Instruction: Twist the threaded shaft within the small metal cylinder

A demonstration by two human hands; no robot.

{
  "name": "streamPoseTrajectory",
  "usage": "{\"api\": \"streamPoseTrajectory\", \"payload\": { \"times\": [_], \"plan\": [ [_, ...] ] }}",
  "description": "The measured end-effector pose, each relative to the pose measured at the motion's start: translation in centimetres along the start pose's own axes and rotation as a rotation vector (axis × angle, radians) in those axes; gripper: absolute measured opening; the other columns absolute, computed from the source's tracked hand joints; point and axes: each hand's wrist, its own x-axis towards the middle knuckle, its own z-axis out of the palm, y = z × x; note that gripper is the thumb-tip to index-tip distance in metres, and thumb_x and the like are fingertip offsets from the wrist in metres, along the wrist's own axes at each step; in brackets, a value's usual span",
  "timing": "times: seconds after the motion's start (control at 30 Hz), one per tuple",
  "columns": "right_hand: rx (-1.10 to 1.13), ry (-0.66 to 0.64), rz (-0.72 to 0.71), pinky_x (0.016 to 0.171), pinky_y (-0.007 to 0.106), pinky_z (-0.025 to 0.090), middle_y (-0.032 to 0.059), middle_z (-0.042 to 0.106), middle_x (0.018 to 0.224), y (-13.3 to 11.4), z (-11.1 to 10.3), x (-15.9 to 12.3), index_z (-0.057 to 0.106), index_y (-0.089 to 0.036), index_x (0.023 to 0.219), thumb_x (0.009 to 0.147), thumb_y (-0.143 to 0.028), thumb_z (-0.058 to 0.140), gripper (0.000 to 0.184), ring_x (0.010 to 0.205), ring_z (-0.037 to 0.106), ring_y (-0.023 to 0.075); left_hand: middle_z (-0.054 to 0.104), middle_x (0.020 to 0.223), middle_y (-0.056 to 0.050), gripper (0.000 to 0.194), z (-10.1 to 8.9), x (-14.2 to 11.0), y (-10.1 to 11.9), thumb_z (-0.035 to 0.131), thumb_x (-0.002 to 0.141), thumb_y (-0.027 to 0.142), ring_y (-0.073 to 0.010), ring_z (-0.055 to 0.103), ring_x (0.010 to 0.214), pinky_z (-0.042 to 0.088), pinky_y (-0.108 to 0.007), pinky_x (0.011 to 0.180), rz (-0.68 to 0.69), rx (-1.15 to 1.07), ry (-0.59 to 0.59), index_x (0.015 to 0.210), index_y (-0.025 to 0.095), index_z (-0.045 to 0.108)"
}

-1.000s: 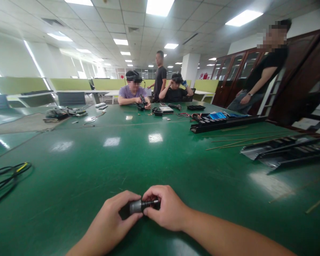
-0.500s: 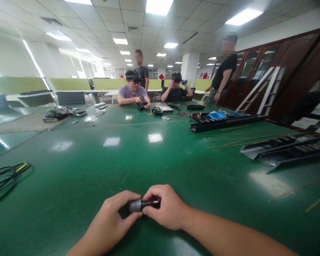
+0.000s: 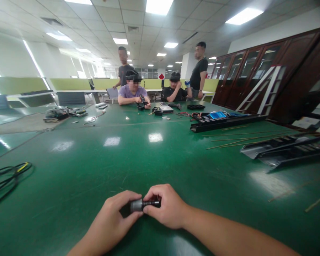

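Observation:
A small grey and black cylindrical metal part (image 3: 142,204) lies between both my hands, low over the green table (image 3: 101,160) near its front edge. My left hand (image 3: 110,222) is closed round the thicker grey end. My right hand (image 3: 167,206) pinches the thinner black end with fingers curled. The rest of the part is hidden inside my palms.
A coil of black cable with a yellow tag (image 3: 8,176) lies at the left. Long black metal trays (image 3: 285,151) and thin brass rods (image 3: 242,140) lie at the right. Two seated people (image 3: 133,93) work at the far end amid small tools; two others stand behind them.
My hands and the part have barely moved. The standing people in the background have walked: one to the left behind the seated pair, one from the right cabinets towards the far end.

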Motion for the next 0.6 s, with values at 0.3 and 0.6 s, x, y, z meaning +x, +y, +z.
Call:
{"api": "streamPoseTrajectory", "payload": {
  "times": [0.3,0.6],
  "plan": [
    [-0.013,0.005,0.003,0.059,0.022,0.04,-0.0017,0.069,0.07,0.22,0.08,-0.04,0.075,-0.019,0.081,0.071,-0.022,0.075,0.01,0.063,0.059,0.0119,0.074,0.098,0.0,0.023,0.03,0.03,0.11,0.071,0.083,0.021,-0.0181,0.07,0.09,0.053,-0.026,0.082,-0.01,0.014,0.009,0.105,0.027,0.069],
    [-0.023,0.005,-0.011,0.06,0.022,0.04,-0.001,0.069,0.071,0.13,0.06,0.05,0.075,-0.019,0.081,0.072,-0.022,0.074,0.01,0.064,0.06,0.0125,0.074,0.097,0.0,0.023,-0.06,-0.02,0.08,0.071,0.083,0.021,-0.018,0.07,0.089,0.054,-0.026,0.081,-0.004,0.008,0.007,0.105,0.026,0.069]
  ]
}}
